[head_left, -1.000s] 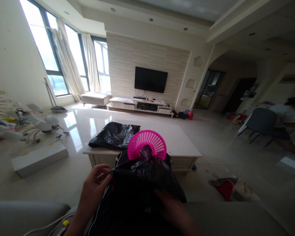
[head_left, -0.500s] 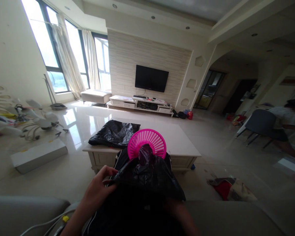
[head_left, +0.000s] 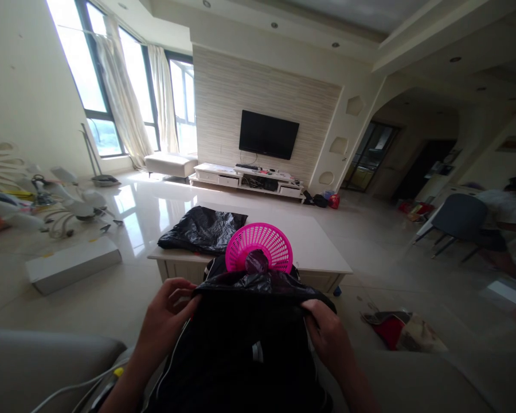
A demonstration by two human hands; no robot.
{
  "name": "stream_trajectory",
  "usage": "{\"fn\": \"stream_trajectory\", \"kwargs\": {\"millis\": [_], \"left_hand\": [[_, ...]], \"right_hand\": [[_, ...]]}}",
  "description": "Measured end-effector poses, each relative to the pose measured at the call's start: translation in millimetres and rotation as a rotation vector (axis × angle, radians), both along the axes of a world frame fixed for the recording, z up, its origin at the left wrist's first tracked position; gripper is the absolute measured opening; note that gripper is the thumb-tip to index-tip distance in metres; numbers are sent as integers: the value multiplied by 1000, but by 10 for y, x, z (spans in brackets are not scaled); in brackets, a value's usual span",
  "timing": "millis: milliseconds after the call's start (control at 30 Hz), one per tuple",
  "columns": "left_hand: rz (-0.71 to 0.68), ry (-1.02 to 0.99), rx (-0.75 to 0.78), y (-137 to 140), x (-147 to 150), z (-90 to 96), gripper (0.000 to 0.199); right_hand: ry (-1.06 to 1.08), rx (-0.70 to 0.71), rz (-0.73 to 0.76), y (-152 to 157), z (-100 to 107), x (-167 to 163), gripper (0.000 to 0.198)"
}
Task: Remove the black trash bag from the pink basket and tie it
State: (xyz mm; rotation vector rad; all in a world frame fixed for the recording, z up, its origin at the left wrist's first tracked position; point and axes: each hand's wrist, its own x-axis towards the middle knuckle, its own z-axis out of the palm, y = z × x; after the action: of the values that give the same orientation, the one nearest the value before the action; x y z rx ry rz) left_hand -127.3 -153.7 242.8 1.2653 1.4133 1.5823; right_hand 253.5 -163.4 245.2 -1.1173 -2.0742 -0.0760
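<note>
Left hand (head_left: 165, 314) and right hand (head_left: 329, 332) are pinching the edge of a bag (head_left: 264, 283) at two spots, holding it nearly straight between them. The bag is sitting on the near side of a basket (head_left: 260, 233), its bunched part showing against it; a table (head_left: 322, 246) is standing beyond. Good spreading is likely depending on level, even tension; hard tugging is risking a tear.
</note>
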Motion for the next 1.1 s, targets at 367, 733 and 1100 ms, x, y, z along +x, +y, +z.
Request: {"fn": "stream_trajectory", "kwargs": {"millis": [367, 733, 1100], "left_hand": [[-138, 138, -126, -32, -67, 2, 37], [-18, -22, -42, 5, -118, -118, 51], [-3, 61, -77, -10, -48, -9, 42]], "right_hand": [[253, -41, 2, -122, 178, 171, 27], [302, -677, -204, 184, -400, 524, 23], [1076, -644, -286, 301, -80, 520, 47]]}}
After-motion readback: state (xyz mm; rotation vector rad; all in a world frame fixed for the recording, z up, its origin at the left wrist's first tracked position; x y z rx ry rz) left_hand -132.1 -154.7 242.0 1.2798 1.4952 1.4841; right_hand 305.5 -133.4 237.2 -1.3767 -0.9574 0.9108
